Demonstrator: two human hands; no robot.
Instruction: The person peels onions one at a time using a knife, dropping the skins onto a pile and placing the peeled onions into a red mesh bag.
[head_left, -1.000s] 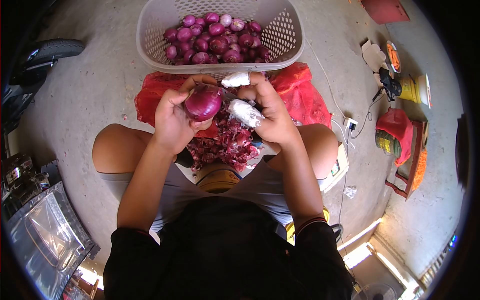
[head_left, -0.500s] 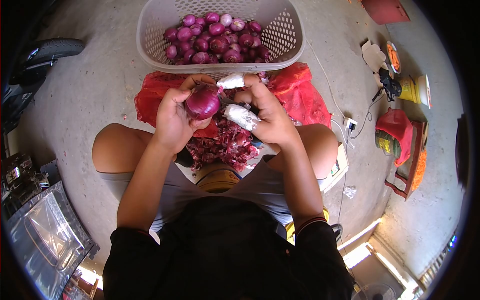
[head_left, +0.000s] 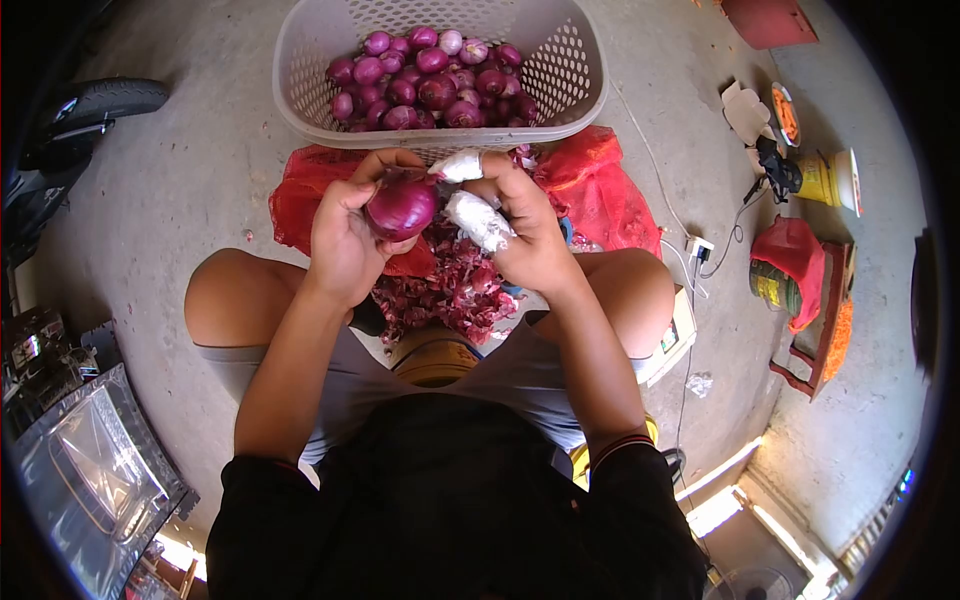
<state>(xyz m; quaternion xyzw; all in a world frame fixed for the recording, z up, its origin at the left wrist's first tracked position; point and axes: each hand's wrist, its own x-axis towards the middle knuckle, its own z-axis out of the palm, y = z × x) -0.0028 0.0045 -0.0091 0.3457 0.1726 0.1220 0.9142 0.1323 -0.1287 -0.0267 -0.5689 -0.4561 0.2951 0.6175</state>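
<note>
My left hand (head_left: 345,235) is closed around a purple-red onion (head_left: 402,204), its fingers behind and thumb along the left side. My right hand (head_left: 530,225) is just right of the onion, its thumb and index finger wrapped in white covering. The index fingertip touches the onion's upper right edge. A small knife is mostly hidden in the curled right fingers; its blade can hardly be made out now. Below both hands lies a heap of onion skins (head_left: 455,290) on a red mesh sack (head_left: 605,190).
A grey perforated basket (head_left: 440,137) with many onions stands beyond the hands. A yellowish bucket (head_left: 437,360) sits between my knees. On the right are a power adapter (head_left: 700,245) with cords, a yellow tub (head_left: 820,180) and a wooden stand (head_left: 835,310). A motorcycle wheel (head_left: 120,97) is at left.
The onion has shifted slightly left and turned a little in my left hand. My right hand has moved slightly left, its wrapped thumb tilted more upright, and the blade is less visible.
</note>
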